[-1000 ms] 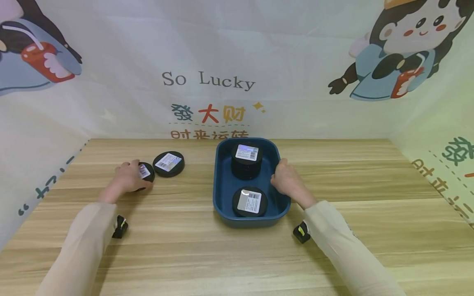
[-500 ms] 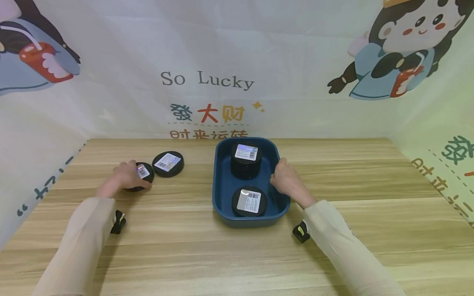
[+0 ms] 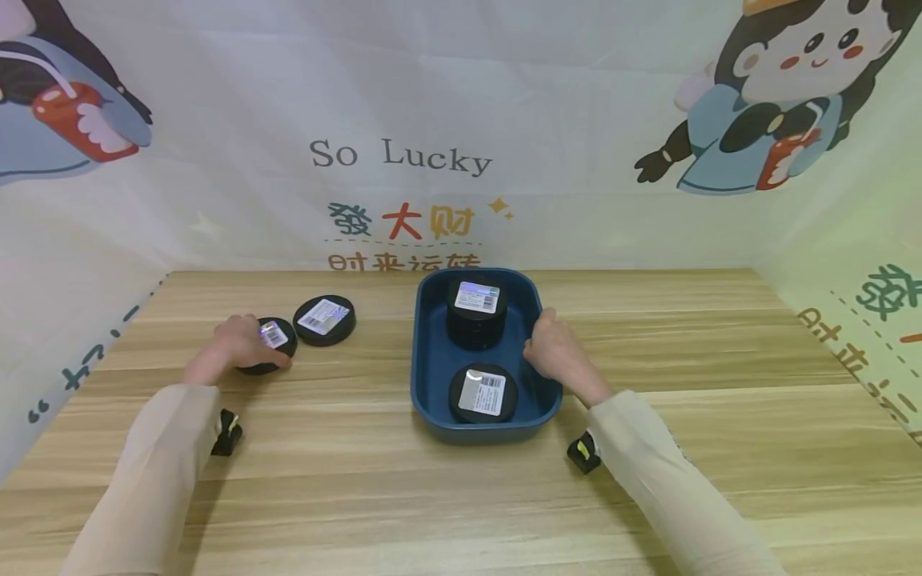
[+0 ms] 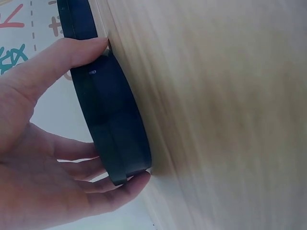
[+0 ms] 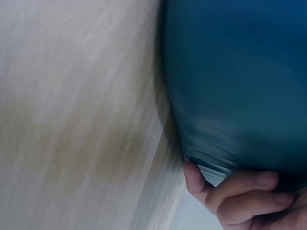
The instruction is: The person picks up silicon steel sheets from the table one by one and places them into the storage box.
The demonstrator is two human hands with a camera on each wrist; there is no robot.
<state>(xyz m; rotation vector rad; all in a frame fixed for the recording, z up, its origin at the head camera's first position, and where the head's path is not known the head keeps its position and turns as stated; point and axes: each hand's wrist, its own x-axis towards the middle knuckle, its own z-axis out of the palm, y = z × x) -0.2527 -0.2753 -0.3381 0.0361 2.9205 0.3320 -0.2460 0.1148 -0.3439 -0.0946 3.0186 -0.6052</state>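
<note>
At the table's left, my left hand holds a flat, round black disc with a white barcode label, which lies on the table. In the left wrist view, the thumb is on one side of the disc's rim and the fingertips curl round the opposite side. Just to its right lies a second labelled black disc. My right hand grips the right rim of a blue rectangular tub. The right wrist view shows its fingers curled against the tub's outer wall.
Inside the tub, a stack of black discs stands at the back. A single disc lies at its front. The wooden table runs back to a printed cloth wall.
My left fingers have slid slightly left and down off the disc's top, so more of its label shows. The right hand and the tub hold their places.
</note>
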